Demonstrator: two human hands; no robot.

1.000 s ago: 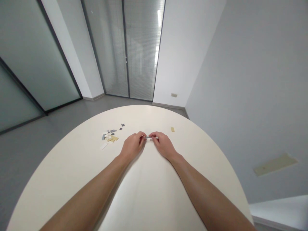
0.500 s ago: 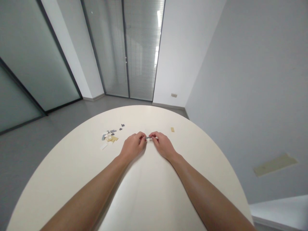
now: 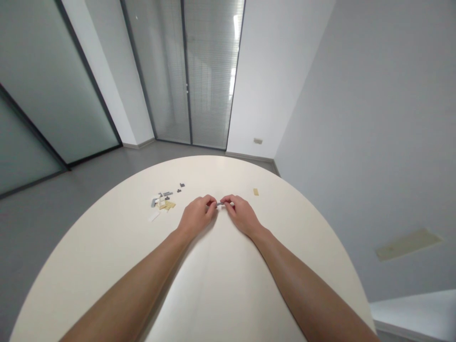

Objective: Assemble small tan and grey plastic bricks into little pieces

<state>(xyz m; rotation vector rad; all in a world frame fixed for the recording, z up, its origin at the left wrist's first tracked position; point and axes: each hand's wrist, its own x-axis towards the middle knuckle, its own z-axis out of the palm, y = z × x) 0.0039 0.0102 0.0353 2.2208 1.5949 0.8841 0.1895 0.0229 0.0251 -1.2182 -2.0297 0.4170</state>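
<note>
Between my two hands is a small grey piece (image 3: 220, 204), perhaps a toy building brick, mostly hidden by the fingers. My left hand (image 3: 198, 213) pinches its left end between thumb and fingers. The right end is pinched by my right hand (image 3: 241, 212). Both hands rest low over the middle of the round table. Left of them lies a loose pile of small flat pieces: tan ones (image 3: 170, 205), a white strip (image 3: 154, 216) and grey ones (image 3: 167, 194). Two dark pieces (image 3: 182, 185) lie just behind the pile.
A single tan piece (image 3: 255, 192) lies alone beyond my right hand. The round cream table (image 3: 228, 285) has its far edge (image 3: 210, 157) toward a glass partition (image 3: 210, 71). A grey wall (image 3: 374, 118) stands at the right.
Almost nothing differs. Both hands keep their pinch on the small grey piece, and the pieces on the table lie as before.
</note>
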